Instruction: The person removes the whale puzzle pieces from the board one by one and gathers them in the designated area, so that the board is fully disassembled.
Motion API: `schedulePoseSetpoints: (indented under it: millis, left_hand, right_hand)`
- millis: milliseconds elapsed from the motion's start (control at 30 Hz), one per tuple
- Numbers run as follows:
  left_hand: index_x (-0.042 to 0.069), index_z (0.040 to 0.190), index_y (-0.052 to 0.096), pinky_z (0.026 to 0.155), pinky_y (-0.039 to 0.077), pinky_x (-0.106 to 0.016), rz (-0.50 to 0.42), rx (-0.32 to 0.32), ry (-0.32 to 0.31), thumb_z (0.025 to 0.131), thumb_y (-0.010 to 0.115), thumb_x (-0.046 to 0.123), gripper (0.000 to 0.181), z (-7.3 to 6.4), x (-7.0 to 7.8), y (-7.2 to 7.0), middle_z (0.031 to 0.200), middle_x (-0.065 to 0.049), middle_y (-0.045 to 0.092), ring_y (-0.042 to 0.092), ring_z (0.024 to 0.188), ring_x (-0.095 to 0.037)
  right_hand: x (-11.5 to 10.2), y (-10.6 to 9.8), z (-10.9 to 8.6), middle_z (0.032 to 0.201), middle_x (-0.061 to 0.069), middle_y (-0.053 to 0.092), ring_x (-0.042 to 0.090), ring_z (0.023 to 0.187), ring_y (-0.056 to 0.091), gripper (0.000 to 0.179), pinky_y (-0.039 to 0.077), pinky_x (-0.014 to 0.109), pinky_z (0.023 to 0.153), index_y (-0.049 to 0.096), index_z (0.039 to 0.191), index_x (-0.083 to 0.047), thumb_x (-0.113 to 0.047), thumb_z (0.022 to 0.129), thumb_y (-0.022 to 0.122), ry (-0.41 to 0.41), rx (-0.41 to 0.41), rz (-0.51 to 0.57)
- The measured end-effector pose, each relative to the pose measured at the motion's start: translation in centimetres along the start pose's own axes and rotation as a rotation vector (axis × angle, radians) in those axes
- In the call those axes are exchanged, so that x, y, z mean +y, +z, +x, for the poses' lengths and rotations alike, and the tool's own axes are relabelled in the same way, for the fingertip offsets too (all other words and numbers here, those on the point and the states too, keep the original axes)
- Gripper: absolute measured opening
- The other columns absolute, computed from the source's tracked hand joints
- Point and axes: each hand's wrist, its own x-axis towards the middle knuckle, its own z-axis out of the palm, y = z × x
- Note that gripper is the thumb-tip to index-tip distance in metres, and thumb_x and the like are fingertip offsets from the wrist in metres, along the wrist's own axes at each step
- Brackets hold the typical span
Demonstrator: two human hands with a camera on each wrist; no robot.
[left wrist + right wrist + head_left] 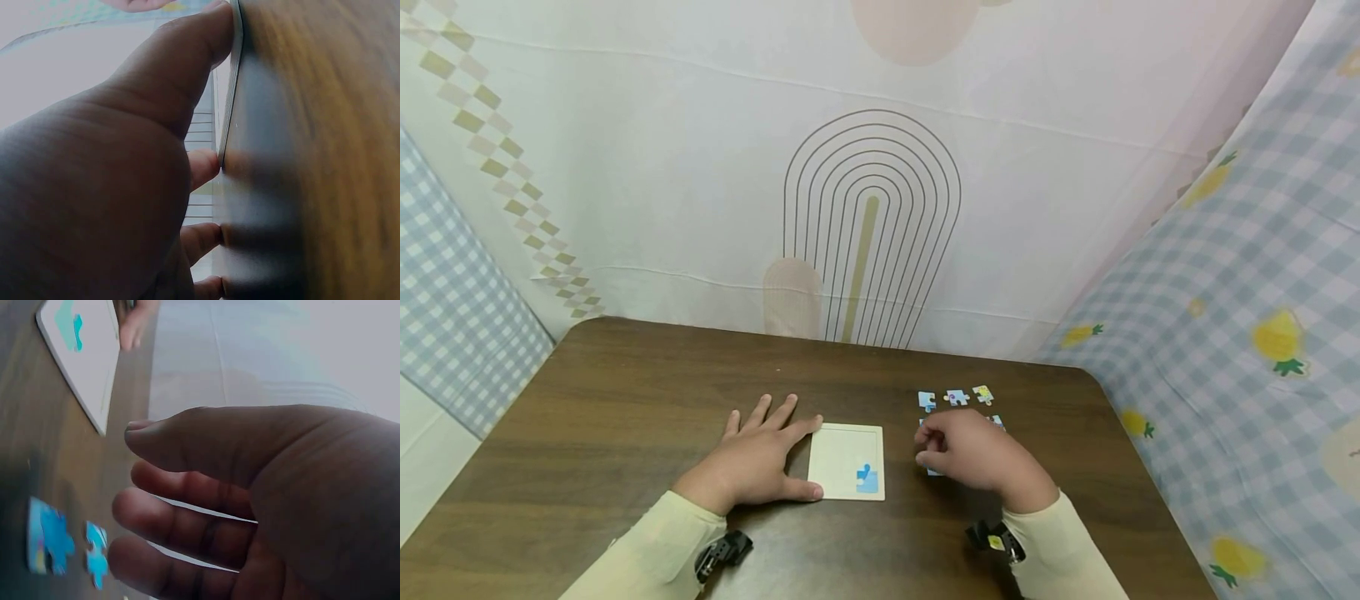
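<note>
A pale square puzzle tray (835, 454) lies flat on the table with one blue jigsaw piece (867, 481) in its lower right corner. My left hand (748, 462) is spread beside it, thumb and index fingertip at the tray's left edge, the other fingers reaching out over the tabletop. To the right, my right hand (981, 450) hovers over loose jigsaw pieces, covering part of them. In the right wrist view its fingers are loosely bent, with no piece between thumb and fingers. Two blue pieces (50, 540) lie below those fingertips.
Loose pieces form a back row on the brown table (662, 392): a blue piece (927, 401), a blue-and-white piece (957, 397) and a yellowish piece (983, 395). Patterned cloth (700, 183) hangs behind the table, and checked cloth (1210, 375) on the right.
</note>
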Motion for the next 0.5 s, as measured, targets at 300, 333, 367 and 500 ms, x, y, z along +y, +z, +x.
schedulePoseSetpoints:
  millis: [300,333,367,500]
  left_hand:
    - [0.038,0.173,0.047,0.127,0.008,-0.091,0.007,0.000,-0.011,0.083,0.087,0.079,0.107,0.2,-0.2,0.2,0.189,-0.017,0.021,0.010,0.173,-0.056]
    - [0.038,0.173,0.047,0.127,0.008,-0.091,0.007,-0.001,-0.012,0.083,0.087,0.079,0.107,0.2,-0.2,0.2,0.189,-0.017,0.021,0.009,0.173,-0.056]
    - [0.038,0.173,0.047,0.127,0.008,-0.091,0.007,-0.001,-0.012,0.083,0.087,0.079,0.107,0.2,-0.2,0.2,0.188,-0.017,0.021,0.009,0.173,-0.056]
    - [0.038,0.173,0.047,0.127,0.007,-0.091,0.008,-0.003,-0.014,0.083,0.086,0.080,0.106,0.3,-0.3,0.3,0.189,-0.016,0.020,0.008,0.174,-0.056]
  right_hand:
    - [-2.3,2.7,1.6,0.084,-0.013,0.068,0.002,0.076,0.059,0.006,0.053,0.027,0.073,0.080,0.103,-0.015,-0.017,0.100,0.085,-0.051,-0.004,0.014]
    - [-2.5,3.0,1.8,0.084,-0.012,0.067,0.002,0.075,0.058,0.007,0.052,0.027,0.073,0.080,0.102,-0.015,-0.017,0.100,0.086,-0.060,0.003,0.001]
    - [-2.6,3.2,1.9,0.083,-0.011,0.066,0.002,0.075,0.056,0.008,0.051,0.026,0.072,0.079,0.101,-0.015,-0.017,0.099,0.087,-0.067,0.010,-0.008]
    - [-3.1,4.0,2.2,0.083,-0.007,0.063,0.005,0.076,0.053,0.016,0.050,0.027,0.073,0.080,0.105,-0.012,-0.020,0.096,0.090,-0.084,0.033,-0.049]
